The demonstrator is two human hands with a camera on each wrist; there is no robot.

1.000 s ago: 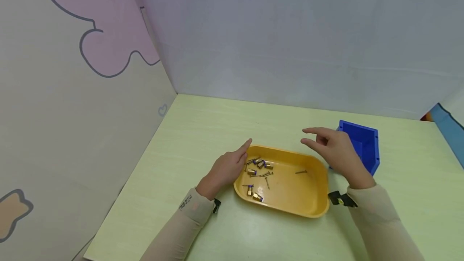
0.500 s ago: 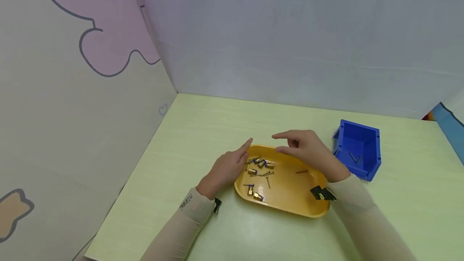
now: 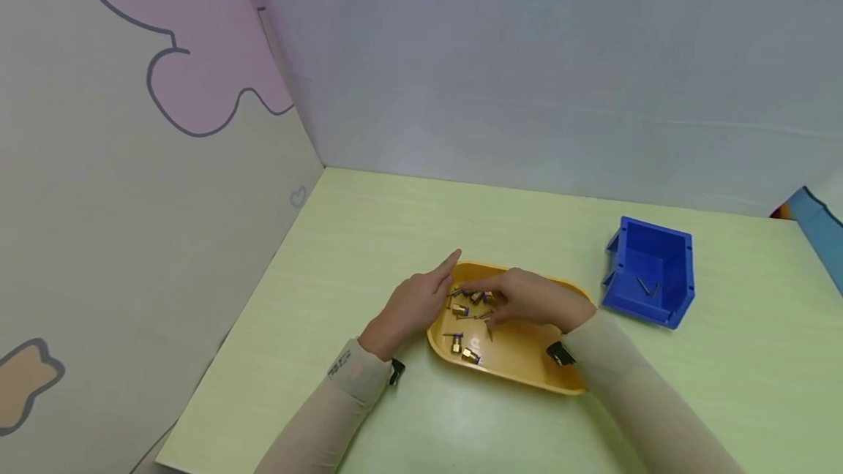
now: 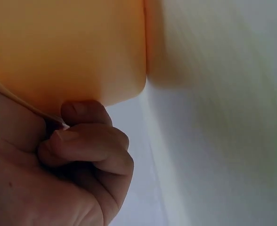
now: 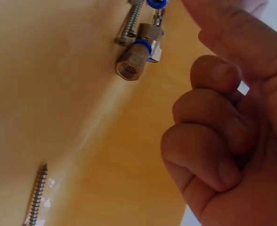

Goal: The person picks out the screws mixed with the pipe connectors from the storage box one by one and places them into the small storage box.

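A shallow yellow plastic tray (image 3: 527,375) sits on the pale green tabletop (image 3: 408,218) — its left half crowded with small brass fittings (image 3: 459,310) and thin steel screws (image 3: 488,329), its right half bare. The left hand (image 3: 411,307) blocks the tray's left rim; the right hand (image 3: 527,301) hangs over the middle. A blue plastic bin (image 3: 652,269) stands well apart to the right — open tabletop lies between and behind. Walls close the left and back.
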